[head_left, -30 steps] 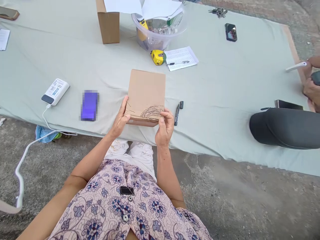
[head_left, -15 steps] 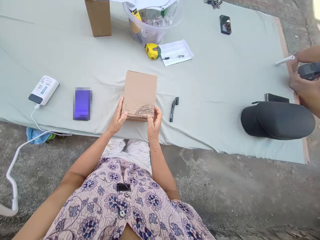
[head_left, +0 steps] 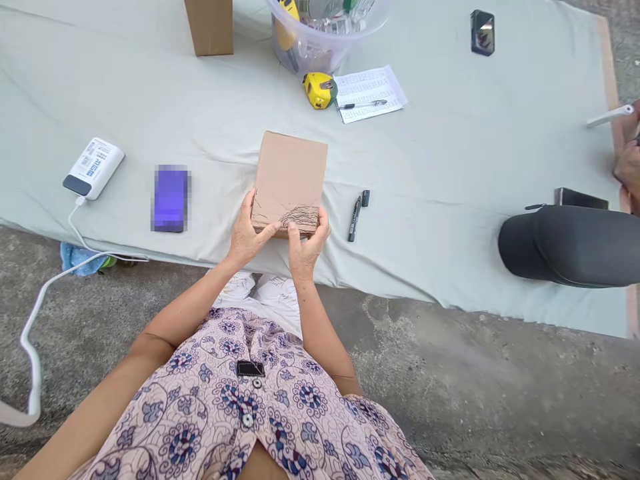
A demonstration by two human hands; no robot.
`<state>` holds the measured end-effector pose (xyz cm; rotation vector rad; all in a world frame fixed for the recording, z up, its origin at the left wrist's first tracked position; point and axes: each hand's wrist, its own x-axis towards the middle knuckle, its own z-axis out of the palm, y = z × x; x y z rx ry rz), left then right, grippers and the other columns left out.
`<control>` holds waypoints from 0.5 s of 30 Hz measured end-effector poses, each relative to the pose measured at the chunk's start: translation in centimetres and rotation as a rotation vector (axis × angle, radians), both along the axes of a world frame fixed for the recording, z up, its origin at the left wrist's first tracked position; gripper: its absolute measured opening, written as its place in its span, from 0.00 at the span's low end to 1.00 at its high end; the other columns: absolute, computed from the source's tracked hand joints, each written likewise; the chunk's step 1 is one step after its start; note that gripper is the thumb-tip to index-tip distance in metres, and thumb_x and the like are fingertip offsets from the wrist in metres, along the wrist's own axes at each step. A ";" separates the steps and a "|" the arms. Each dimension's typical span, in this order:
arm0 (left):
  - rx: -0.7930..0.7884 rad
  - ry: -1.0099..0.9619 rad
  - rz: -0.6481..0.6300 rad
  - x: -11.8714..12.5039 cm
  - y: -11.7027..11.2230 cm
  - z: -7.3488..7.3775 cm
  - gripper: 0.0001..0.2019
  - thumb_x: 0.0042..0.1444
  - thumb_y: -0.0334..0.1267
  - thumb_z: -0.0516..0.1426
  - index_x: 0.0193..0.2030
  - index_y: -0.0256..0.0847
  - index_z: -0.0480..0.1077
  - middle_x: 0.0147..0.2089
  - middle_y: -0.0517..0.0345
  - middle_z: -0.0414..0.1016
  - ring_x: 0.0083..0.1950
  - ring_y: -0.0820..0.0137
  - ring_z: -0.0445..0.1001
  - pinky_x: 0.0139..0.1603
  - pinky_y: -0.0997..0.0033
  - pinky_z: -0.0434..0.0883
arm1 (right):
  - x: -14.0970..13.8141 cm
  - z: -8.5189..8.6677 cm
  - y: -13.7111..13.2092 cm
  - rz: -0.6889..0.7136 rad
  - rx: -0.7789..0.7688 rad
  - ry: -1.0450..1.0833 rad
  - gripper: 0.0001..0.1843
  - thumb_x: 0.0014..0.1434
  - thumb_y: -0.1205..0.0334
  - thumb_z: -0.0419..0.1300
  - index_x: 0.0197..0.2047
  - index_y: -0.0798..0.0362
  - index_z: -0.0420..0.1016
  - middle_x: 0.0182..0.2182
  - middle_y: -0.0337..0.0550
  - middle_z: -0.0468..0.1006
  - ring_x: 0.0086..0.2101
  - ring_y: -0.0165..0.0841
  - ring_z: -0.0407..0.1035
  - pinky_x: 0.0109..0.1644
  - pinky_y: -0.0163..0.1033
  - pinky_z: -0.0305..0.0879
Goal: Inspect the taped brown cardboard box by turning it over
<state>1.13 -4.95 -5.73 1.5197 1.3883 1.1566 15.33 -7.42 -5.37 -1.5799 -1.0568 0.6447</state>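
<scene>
Pale cloth-covered desk (head_left: 425, 153), concrete ground (head_left: 430, 373) below; head view is the only feed. Cardboard box (head_left: 290, 167) is at the near side of the desk, straight in front of the person, dark scribbled lines (head_left: 300, 215) on the near part of its top face. Both hands clamped on it: left hand (head_left: 247, 230) at the near left corner, right hand (head_left: 307, 247) at the near right. Can't tell if the underside touches the cloth. Just changed: thumbs. Half a second ago they sat apart by the two corners; now the left one reaches along the near edge and they nearly meet mid-edge. Likely means that edge is being pressed or checked, handling still mid-step. Versus one second ago: right hand sits farther from the marker (head_left: 355, 219), which lies uncapped, cap (head_left: 366, 198) beside it. Tape measure (head_left: 319, 91) and paper (head_left: 367, 85) with pen (head_left: 363, 105) unmoved. Framing shifted: keys and loose sheets are out of shot, co-worker's hand (head_left: 629, 170) mostly cut off at the right edge.
</scene>
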 end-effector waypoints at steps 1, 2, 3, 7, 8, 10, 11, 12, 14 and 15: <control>0.001 0.004 -0.010 -0.1 0.0 -0.1 0.47 0.56 0.63 0.61 0.75 0.45 0.46 0.78 0.42 0.52 0.78 0.53 0.54 0.78 0.49 0.56 | 0.2 -0.1 -0.1 0.005 0.003 0.026 0.36 0.59 0.47 0.61 0.67 0.50 0.58 0.64 0.56 0.63 0.65 0.43 0.60 0.71 0.55 0.58; 0.002 0.008 -0.019 -0.2 -0.1 -0.3 0.47 0.57 0.62 0.61 0.75 0.45 0.46 0.78 0.42 0.51 0.79 0.53 0.53 0.78 0.49 0.54 | 0.5 -0.2 -0.2 0.009 0.006 0.054 0.35 0.60 0.47 0.59 0.66 0.50 0.58 0.64 0.57 0.64 0.64 0.43 0.62 0.70 0.54 0.60; 0.004 0.009 -0.030 -0.3 -0.2 -0.4 0.46 0.58 0.62 0.60 0.75 0.45 0.45 0.79 0.42 0.50 0.79 0.52 0.52 0.79 0.49 0.54 | 0.7 -0.3 -0.4 0.014 0.005 0.083 0.34 0.60 0.47 0.59 0.66 0.51 0.59 0.64 0.57 0.64 0.64 0.42 0.63 0.69 0.53 0.63; 0.018 -0.011 -0.077 -0.5 -0.9 -0.3 0.46 0.59 0.60 0.60 0.76 0.45 0.43 0.79 0.42 0.49 0.79 0.53 0.52 0.79 0.50 0.54 | 1.7 -0.7 -1.3 0.046 -0.038 0.186 0.33 0.60 0.48 0.59 0.65 0.52 0.62 0.63 0.56 0.67 0.63 0.42 0.66 0.65 0.49 0.67; 0.020 -0.017 -0.085 -0.6 -1.3 -0.3 0.46 0.60 0.59 0.60 0.76 0.46 0.43 0.79 0.42 0.49 0.79 0.53 0.52 0.78 0.50 0.55 | 1.8 -0.8 -1.6 0.062 -0.049 0.207 0.33 0.59 0.49 0.60 0.64 0.52 0.63 0.63 0.56 0.68 0.62 0.42 0.66 0.65 0.49 0.68; 0.023 -0.017 -0.095 -0.8 -2.0 -0.1 0.46 0.60 0.58 0.60 0.77 0.46 0.42 0.79 0.41 0.48 0.80 0.54 0.51 0.78 0.50 0.54 | 2.1 -0.9 -2.2 0.092 -0.058 0.237 0.32 0.58 0.50 0.61 0.63 0.52 0.64 0.63 0.56 0.68 0.62 0.42 0.66 0.65 0.50 0.67; 0.022 -0.012 -0.098 -0.9 -2.3 0.0 0.46 0.60 0.57 0.60 0.77 0.46 0.41 0.79 0.41 0.47 0.80 0.54 0.50 0.79 0.49 0.54 | 2.1 -0.9 -2.5 0.099 -0.058 0.244 0.32 0.58 0.50 0.62 0.63 0.52 0.65 0.62 0.56 0.68 0.62 0.42 0.66 0.65 0.50 0.67; 0.019 -0.008 -0.100 -1.0 -2.6 0.0 0.47 0.60 0.57 0.61 0.77 0.46 0.41 0.80 0.41 0.46 0.80 0.54 0.49 0.79 0.49 0.53 | 2.2 -0.9 -2.7 0.099 -0.056 0.249 0.32 0.57 0.51 0.62 0.63 0.51 0.65 0.62 0.55 0.69 0.62 0.42 0.66 0.66 0.51 0.67; 0.005 -0.007 -0.102 -1.1 -3.0 0.1 0.47 0.60 0.57 0.60 0.77 0.45 0.40 0.80 0.40 0.45 0.81 0.54 0.48 0.79 0.49 0.52 | 2.3 -0.9 -3.0 0.091 -0.051 0.253 0.32 0.57 0.51 0.63 0.62 0.51 0.65 0.62 0.55 0.69 0.62 0.42 0.67 0.66 0.51 0.67; -0.003 -0.012 -0.105 -1.1 -3.1 0.0 0.47 0.60 0.57 0.60 0.77 0.45 0.40 0.80 0.40 0.45 0.81 0.54 0.47 0.79 0.49 0.52 | 2.4 -0.9 -3.0 0.091 -0.043 0.254 0.32 0.56 0.50 0.63 0.62 0.51 0.66 0.62 0.55 0.69 0.62 0.42 0.67 0.65 0.51 0.67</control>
